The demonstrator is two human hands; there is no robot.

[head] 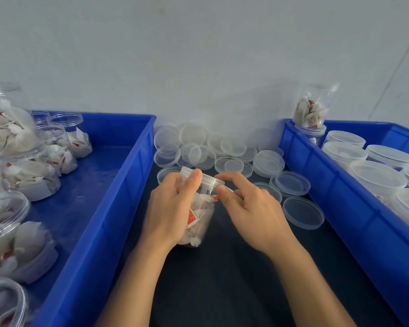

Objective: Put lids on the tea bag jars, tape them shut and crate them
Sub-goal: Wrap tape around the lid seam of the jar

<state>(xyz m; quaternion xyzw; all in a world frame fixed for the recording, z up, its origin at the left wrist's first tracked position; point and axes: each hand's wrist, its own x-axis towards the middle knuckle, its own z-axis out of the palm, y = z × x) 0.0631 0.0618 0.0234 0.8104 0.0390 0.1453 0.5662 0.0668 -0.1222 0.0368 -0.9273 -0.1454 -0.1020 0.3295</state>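
Clear plastic, the tea bag jar (196, 215) is in the middle, above the dark table (234, 267), between the two crates. My left hand (168, 208) is wrapped around its body and holds it tilted, with the lid (206, 177) pointing away from me. My right hand (250, 206) pinches at the edge of the lid with the thumb and the first finger; I cannot tell if tape is between them. Behind the jar, loose transparent lids (222, 152) lie in a pile on the table, near the wall. The blue crate on the left (118, 185) holds open jars full of tea bags, some lying on their side. The blue crate on the right (321, 180) holds jars with lids on, and one jar (313, 107) stands upside down at its far corner.
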